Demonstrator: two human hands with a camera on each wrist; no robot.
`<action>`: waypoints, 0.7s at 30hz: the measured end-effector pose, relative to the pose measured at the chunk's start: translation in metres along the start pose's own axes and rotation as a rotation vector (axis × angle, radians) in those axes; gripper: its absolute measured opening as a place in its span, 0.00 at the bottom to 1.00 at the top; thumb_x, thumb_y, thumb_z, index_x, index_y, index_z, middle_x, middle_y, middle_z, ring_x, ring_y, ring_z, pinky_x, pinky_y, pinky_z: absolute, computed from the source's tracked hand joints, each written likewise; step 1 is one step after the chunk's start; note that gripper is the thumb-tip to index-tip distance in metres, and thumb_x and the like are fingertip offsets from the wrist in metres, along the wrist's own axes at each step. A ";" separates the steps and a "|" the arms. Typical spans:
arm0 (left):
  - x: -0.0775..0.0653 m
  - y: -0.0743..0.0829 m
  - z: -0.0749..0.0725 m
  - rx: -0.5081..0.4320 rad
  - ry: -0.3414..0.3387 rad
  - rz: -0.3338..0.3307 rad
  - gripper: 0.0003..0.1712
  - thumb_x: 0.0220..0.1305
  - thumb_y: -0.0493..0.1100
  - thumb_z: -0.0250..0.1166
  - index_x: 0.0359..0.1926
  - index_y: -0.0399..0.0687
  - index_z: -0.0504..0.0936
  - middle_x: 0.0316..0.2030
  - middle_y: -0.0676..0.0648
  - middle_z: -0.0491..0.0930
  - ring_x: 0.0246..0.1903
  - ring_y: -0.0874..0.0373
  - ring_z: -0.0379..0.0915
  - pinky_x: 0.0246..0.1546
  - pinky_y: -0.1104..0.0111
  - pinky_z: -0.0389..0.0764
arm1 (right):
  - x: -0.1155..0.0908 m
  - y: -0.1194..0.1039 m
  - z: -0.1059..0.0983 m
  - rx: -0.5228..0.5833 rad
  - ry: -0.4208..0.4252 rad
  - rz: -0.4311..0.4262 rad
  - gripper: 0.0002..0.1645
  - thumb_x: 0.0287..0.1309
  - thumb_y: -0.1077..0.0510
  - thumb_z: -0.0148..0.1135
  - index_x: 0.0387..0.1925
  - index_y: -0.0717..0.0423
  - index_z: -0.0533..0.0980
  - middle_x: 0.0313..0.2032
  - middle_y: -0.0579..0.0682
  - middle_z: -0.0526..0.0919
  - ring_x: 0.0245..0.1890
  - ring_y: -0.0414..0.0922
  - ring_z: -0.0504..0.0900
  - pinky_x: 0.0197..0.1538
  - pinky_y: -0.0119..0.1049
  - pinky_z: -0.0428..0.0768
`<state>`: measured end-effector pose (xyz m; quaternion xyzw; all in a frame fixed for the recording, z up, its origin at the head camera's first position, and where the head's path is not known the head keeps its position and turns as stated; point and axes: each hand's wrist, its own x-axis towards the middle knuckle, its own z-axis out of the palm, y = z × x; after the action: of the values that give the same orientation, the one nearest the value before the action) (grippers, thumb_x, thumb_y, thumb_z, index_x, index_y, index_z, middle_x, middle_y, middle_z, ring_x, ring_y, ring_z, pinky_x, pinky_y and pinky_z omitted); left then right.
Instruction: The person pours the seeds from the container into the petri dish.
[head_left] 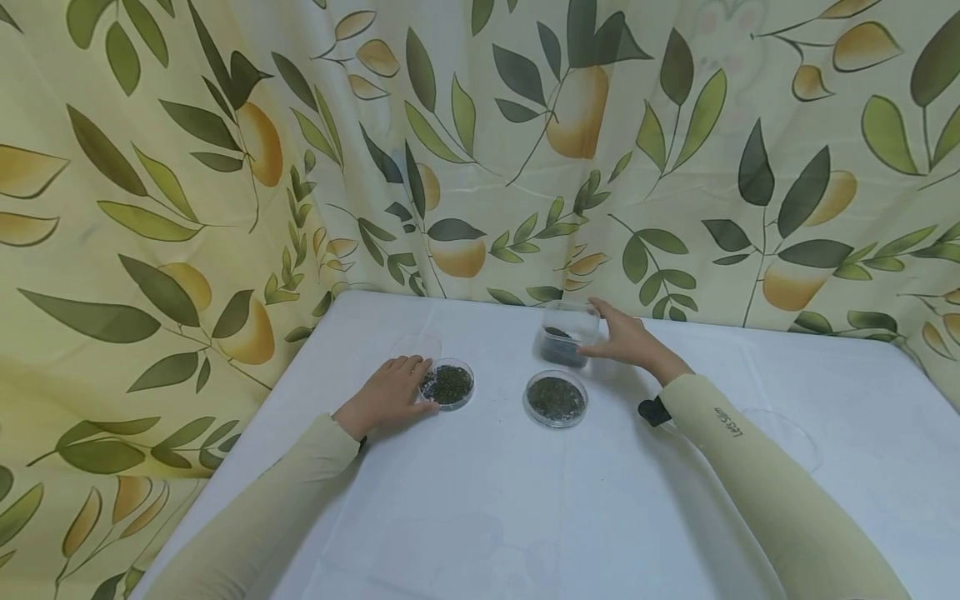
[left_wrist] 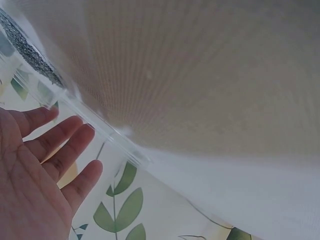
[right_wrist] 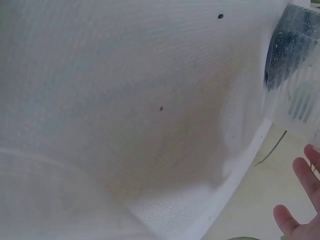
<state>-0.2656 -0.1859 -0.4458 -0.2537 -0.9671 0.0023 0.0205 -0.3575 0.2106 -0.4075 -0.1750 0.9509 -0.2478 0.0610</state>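
Two clear petri dishes with dark green-brown bits inside stand on the table. My left hand [head_left: 390, 390] holds the left petri dish [head_left: 448, 385] at its left side, thumb in front and fingers behind. In the left wrist view the other fingers [left_wrist: 75, 145] fan out loosely beside a clear rim. The right petri dish [head_left: 556, 398] stands apart from both hands. Behind it is a clear plastic container [head_left: 562, 342] with dark granular material low inside. My right hand [head_left: 626, 337] grips the container's right side between thumb and fingers, while its outer fingers [right_wrist: 305, 175] spread away.
A clear round lid [head_left: 416, 346] lies behind the left dish. Another faint clear disc [head_left: 806, 442] lies by the right forearm. Small dark specks [right_wrist: 161, 108] dot the white tablecloth [head_left: 465, 500]. A leaf-and-fruit patterned curtain [head_left: 480, 167] hangs behind the table's far edge.
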 end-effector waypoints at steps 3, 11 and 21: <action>0.000 0.000 0.000 0.003 -0.003 -0.002 0.47 0.61 0.67 0.54 0.68 0.38 0.60 0.61 0.38 0.68 0.61 0.44 0.65 0.63 0.52 0.66 | -0.001 0.000 0.000 -0.001 -0.013 0.009 0.65 0.47 0.41 0.70 0.73 0.56 0.40 0.69 0.68 0.55 0.65 0.69 0.59 0.63 0.64 0.63; -0.001 0.002 -0.002 -0.006 0.002 0.006 0.46 0.61 0.67 0.54 0.68 0.37 0.60 0.61 0.37 0.69 0.60 0.44 0.66 0.63 0.53 0.66 | -0.004 -0.010 -0.004 -0.008 0.033 -0.040 0.65 0.47 0.45 0.71 0.73 0.60 0.40 0.72 0.65 0.47 0.70 0.65 0.50 0.69 0.61 0.54; -0.001 0.001 -0.002 -0.005 0.012 0.014 0.46 0.61 0.67 0.55 0.67 0.37 0.61 0.60 0.38 0.69 0.59 0.44 0.66 0.62 0.53 0.67 | -0.015 -0.059 -0.008 -0.040 0.096 -0.123 0.60 0.48 0.47 0.70 0.71 0.65 0.46 0.71 0.66 0.50 0.71 0.63 0.48 0.67 0.68 0.44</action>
<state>-0.2641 -0.1853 -0.4439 -0.2604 -0.9652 -0.0016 0.0258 -0.3274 0.1717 -0.3711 -0.2221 0.9450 -0.2399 -0.0036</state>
